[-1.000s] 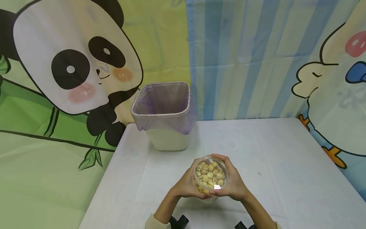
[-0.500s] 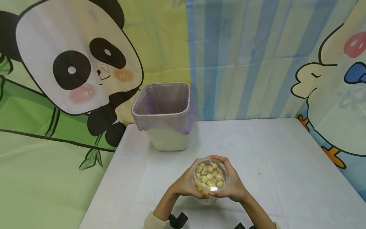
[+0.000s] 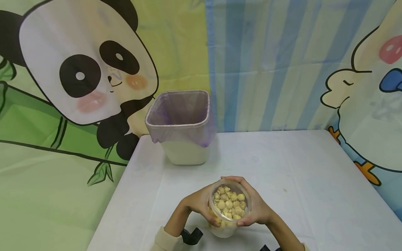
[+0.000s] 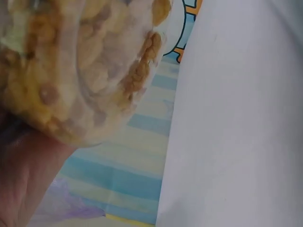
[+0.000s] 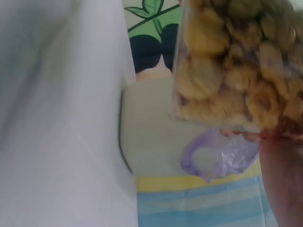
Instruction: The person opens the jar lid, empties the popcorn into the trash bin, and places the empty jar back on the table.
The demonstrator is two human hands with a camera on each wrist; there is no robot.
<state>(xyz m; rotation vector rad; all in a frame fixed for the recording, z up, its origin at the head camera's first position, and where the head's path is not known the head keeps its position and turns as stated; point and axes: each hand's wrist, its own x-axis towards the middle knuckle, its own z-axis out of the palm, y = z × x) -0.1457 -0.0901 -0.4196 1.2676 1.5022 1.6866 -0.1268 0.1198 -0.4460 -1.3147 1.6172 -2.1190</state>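
Note:
A clear plastic jar [image 3: 222, 232] full of round, pale yellow popcorn [image 3: 228, 204] is held between both hands at the near part of the table. The left hand [image 3: 198, 203] grips its left side, thumb at the front near the rim. On the opposite side the right hand [image 3: 259, 206] curls round the wall, its thumb also at the front. The jar's base tips toward the person, and its round top faces up. Darker caramel-coloured pieces show through the jar wall [image 4: 78, 130] in the left wrist view. A gap separates the jar from the tabletop in the right wrist view.
A white bin [image 3: 185, 151] lined with a purple bag [image 3: 204, 134] stands at the table's back left. White cloth covers the table [image 3: 295, 195]. Behind it hangs a curtain [image 3: 270, 66] with stripes and cartoon animals.
The jar has come slightly nearer the person and tilted, so more of its lower part shows below the hands. Both hands moved with it and kept their grip. The bin has not moved.

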